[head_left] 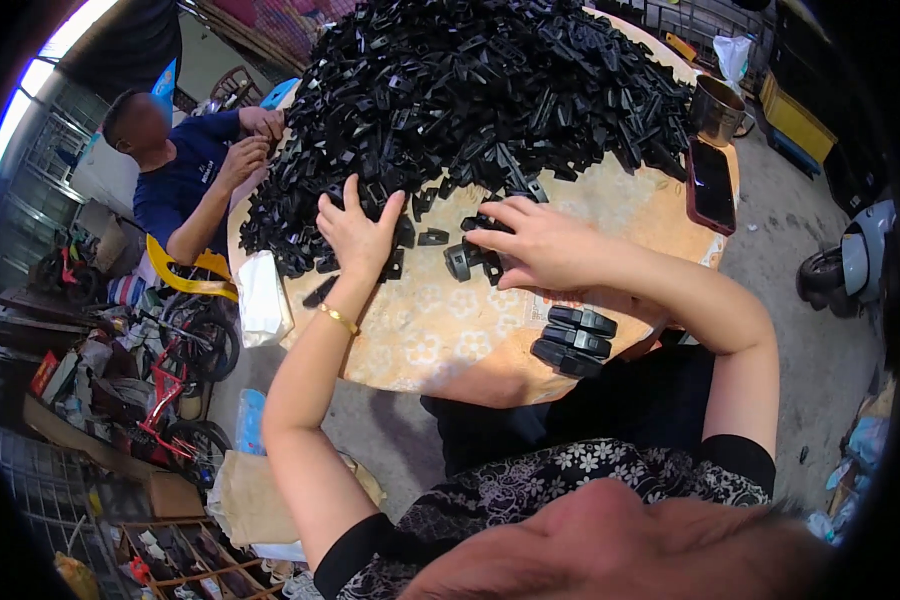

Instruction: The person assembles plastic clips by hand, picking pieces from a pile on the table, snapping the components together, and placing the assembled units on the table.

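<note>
A large heap of small black plastic parts (470, 90) covers the far half of the round table. My left hand (358, 238) rests at the heap's near edge, fingers spread over the parts and gripping none. To its right, my right hand (545, 243) curls its fingers and thumb around a few black plastic parts (491, 264), which its fingers partly hide. Beside those fingertips stands another black part (457, 262). Between my hands lies a loose black part (432, 237). Near the front edge, below my right forearm, several longer black pieces (574, 340) sit side by side.
The table (420, 350) has a patterned tan cover. A phone (711, 185) and a metal cup (717, 110) are at the right edge; a white tissue pack (262, 300) is at the left. Beyond a yellow chair (185, 272), a co-worker (185, 165) handles parts at the heap's left side.
</note>
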Motion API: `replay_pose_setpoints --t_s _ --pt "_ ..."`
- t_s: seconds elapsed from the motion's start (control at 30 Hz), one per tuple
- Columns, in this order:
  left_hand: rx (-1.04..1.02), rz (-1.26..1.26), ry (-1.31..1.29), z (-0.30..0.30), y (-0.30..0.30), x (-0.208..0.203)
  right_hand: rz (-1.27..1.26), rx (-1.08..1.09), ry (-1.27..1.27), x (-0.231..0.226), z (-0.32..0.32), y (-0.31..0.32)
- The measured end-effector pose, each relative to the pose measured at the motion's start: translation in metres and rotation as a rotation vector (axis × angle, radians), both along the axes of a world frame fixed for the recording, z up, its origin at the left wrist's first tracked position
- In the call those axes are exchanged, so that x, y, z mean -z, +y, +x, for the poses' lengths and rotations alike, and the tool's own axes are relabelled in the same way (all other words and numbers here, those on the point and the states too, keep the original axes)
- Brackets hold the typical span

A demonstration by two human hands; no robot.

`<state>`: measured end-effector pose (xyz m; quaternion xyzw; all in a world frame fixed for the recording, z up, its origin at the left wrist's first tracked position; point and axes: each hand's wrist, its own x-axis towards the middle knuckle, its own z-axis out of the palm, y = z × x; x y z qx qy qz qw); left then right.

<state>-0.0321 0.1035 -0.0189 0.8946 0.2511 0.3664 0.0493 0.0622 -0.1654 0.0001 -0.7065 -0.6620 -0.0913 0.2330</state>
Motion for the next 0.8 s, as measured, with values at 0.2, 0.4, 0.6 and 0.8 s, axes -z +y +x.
replay_pose_setpoints --t_s 0.2,0.4,0.6,0.8 --pt "0.137 -0.123 -0.008 0.025 -0.043 0.0 -0.146 -0.015 -0.035 0.004 0.004 0.008" --pt "0.193 -0.277 -0.031 0.039 -0.064 -0.008 -0.08 0.12 0.027 0.011 0.016 -0.03" --pt "0.386 -0.154 -0.059 0.063 -0.106 -0.002 -0.028 0.317 0.045 0.007 0.019 -0.058" --pt "0.494 -0.112 0.013 0.082 -0.131 -0.009 0.022 0.352 -0.099 0.007 0.031 -0.069"
